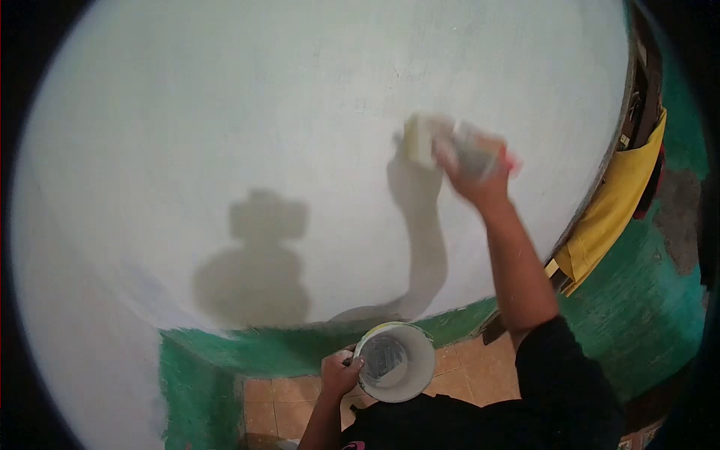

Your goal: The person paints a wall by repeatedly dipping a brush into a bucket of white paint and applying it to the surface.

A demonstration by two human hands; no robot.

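I am looking through the head camera at a wall [262,112] that is filling most of the view, pale and freshly white over its upper part, with a band of green [262,349] showing along the bottom and tan floor tiles [480,367] lying below that. A yellow cloth [611,217] is hanging at the right edge, and a shadow [255,270] of the head and raised arm is falling across the white. The right hand [472,169] is reaching up, fingers wrapped tight around a brush [424,139] whose pale head is pressing against the wall; both are smearing with motion, so I am judging that a stroke of white is being laid on here. Carrying that coat on would call for keeping the bristles flat to the surface and wet. The left hand [339,371] is clenching the near left rim of a small bucket [431,367], holding it low and level close to the body, well apart from the brush, with whitish paint showing inside.
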